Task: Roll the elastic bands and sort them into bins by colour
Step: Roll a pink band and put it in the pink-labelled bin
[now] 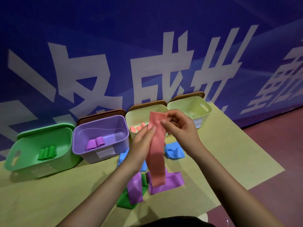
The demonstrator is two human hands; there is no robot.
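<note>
A long pink elastic band (156, 153) hangs upright above the table. My right hand (179, 128) pinches its top end. My left hand (141, 141) pinches its left edge a little lower. Beneath it lie loose bands: purple (135, 188), another purple (173, 181), green (125, 201) and two blue ones (174, 150) (123, 157). The green bin (32, 163) holds rolled green bands (47, 153). Inside the purple bin (78, 136) are rolled purple bands (95, 143). Rolled pink bands (137, 127) lie in the pale yellow bin (131, 115).
A second pale yellow bin (188, 104) stands at the far right of the row, against the blue wall with white characters. Bin lids lean behind the bins. The yellow-green table top (229, 161) ends at the right, above a dark red floor (278, 153).
</note>
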